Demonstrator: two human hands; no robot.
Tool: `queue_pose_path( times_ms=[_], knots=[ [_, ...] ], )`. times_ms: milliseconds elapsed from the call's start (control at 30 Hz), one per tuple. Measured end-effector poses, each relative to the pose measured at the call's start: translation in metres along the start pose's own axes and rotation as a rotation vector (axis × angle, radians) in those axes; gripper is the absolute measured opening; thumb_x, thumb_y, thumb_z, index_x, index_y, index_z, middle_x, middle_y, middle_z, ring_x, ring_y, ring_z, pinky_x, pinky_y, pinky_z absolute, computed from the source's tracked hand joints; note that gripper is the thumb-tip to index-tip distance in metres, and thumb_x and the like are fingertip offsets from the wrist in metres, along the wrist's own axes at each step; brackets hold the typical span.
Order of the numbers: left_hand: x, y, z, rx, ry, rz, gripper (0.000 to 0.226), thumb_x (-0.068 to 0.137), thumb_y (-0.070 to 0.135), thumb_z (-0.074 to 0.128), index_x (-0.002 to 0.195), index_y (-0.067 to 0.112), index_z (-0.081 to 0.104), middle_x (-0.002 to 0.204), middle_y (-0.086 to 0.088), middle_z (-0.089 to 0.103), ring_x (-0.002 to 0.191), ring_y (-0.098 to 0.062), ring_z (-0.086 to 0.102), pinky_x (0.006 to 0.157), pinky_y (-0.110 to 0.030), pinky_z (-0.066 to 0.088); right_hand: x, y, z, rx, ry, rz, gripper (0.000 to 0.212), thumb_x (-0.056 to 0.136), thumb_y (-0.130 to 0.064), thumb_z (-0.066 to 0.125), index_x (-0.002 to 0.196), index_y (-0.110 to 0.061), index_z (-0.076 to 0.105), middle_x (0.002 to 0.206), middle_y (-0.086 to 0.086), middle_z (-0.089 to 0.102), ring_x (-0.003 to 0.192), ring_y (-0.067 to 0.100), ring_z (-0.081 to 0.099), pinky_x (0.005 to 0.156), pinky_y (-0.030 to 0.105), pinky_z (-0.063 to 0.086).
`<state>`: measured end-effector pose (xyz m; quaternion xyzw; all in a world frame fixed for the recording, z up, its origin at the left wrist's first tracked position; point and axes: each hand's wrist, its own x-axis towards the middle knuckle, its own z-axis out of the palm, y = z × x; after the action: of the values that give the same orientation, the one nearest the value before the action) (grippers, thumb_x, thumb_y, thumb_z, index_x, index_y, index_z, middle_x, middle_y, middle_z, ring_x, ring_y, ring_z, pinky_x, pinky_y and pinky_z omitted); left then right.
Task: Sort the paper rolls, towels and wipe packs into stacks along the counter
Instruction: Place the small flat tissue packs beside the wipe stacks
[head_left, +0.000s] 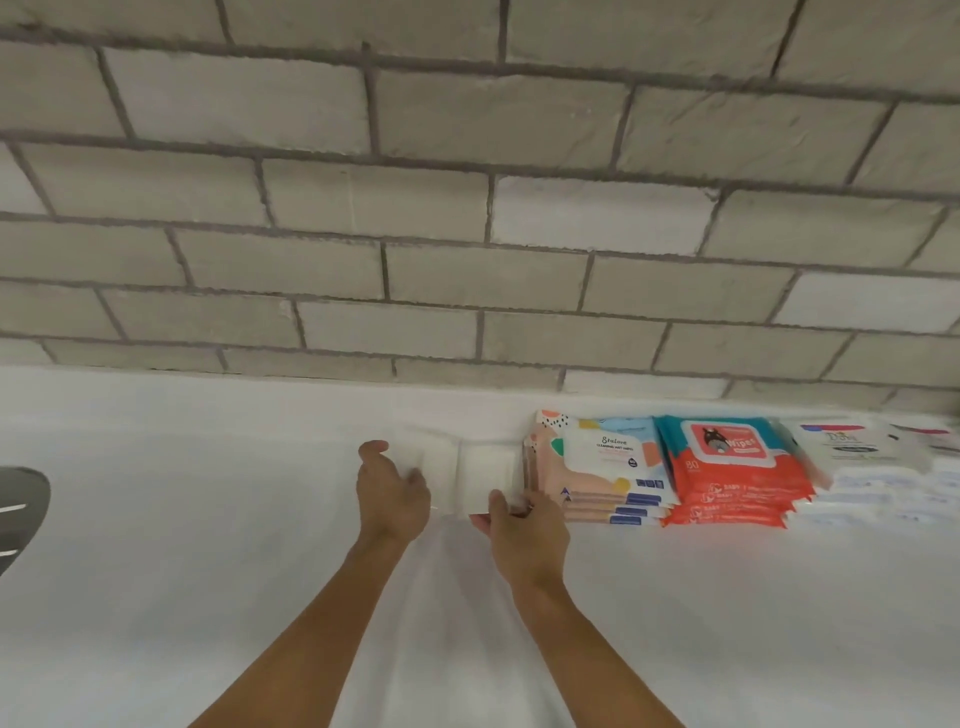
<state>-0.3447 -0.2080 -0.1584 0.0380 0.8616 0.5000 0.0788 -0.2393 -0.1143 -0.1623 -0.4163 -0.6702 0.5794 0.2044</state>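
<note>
Two bare forearms reach forward over the white counter (208, 519). The left hand (392, 488) curls its fingers round the left end of a flat white pack (470, 470), and the right hand (524, 530) grasps its near right corner. The white pack lies on the counter near the wall, its right end touching a stack of peach patterned wipe packs (597, 467). Just beside it stand a red-and-teal wipe pack stack (727, 467) and white packs (857, 457). Behind is a grey brick wall (467, 182).
</note>
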Motion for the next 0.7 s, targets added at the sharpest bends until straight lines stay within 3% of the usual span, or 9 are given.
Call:
queue_pose_path(
  times_ms=[100,233,333,467,567,700],
  knots=[
    [-0.001,-0.006,0.005,0.072,-0.006,0.012,0.055,0.092,0.013,0.06,0.139,0.004,0.033,0.136,-0.022,0.047,0.122,-0.036,0.05,0.096,-0.037,0.043,-0.008,0.004,-0.002,-0.116,0.009,-0.072,0.029,0.091,-0.019,0.063,0.119,-0.01,0.06,0.083,-0.002,0.075,0.066,-0.001,0.066,0.059,0.002,0.043],
    [-0.008,-0.01,0.001,0.324,0.007,0.09,0.06,0.092,0.033,0.06,0.143,0.012,0.035,0.138,-0.013,0.047,0.128,-0.034,0.036,0.103,-0.043,0.038,-0.018,0.01,-0.007,-0.282,0.022,-0.225,0.049,0.09,-0.01,0.066,0.136,-0.014,0.05,0.106,0.002,0.064,0.081,0.012,0.064,0.077,0.013,0.046],
    [-0.006,-0.014,-0.001,0.38,-0.035,0.082,0.067,0.092,0.042,0.059,0.147,0.015,0.031,0.141,-0.012,0.046,0.131,-0.034,0.035,0.104,-0.044,0.038,-0.023,0.015,-0.01,-0.414,-0.005,-0.274,0.047,0.091,-0.009,0.063,0.135,-0.016,0.049,0.129,0.006,0.053,0.095,0.024,0.065,0.088,0.023,0.049],
    [-0.002,-0.016,-0.002,0.325,-0.094,0.063,0.076,0.09,0.043,0.062,0.15,0.011,0.028,0.143,-0.016,0.046,0.131,-0.035,0.044,0.11,-0.041,0.033,-0.03,0.01,-0.008,-0.822,0.011,-0.445,0.046,0.092,-0.013,0.062,0.135,-0.021,0.051,0.148,0.002,0.037,0.117,0.027,0.059,0.083,0.04,0.056],
    [-0.001,-0.016,-0.003,0.379,-0.12,0.09,0.071,0.092,0.044,0.06,0.148,0.009,0.032,0.143,-0.015,0.048,0.132,-0.032,0.045,0.112,-0.039,0.031,-0.018,-0.001,-0.004,-1.032,-0.098,-0.549,0.05,0.086,-0.003,0.065,0.133,-0.016,0.055,0.147,0.008,0.04,0.134,0.033,0.044,0.089,0.041,0.052],
    [0.004,-0.016,-0.003,0.47,-0.145,0.125,0.066,0.095,0.046,0.054,0.146,0.007,0.036,0.141,-0.014,0.052,0.131,-0.03,0.046,0.112,-0.037,0.03,0.002,-0.021,-0.004,-1.196,-0.248,-0.521,0.038,0.089,-0.002,0.061,0.125,-0.012,0.057,0.133,0.009,0.047,0.128,0.031,0.042,0.097,0.04,0.046]
  ],
)
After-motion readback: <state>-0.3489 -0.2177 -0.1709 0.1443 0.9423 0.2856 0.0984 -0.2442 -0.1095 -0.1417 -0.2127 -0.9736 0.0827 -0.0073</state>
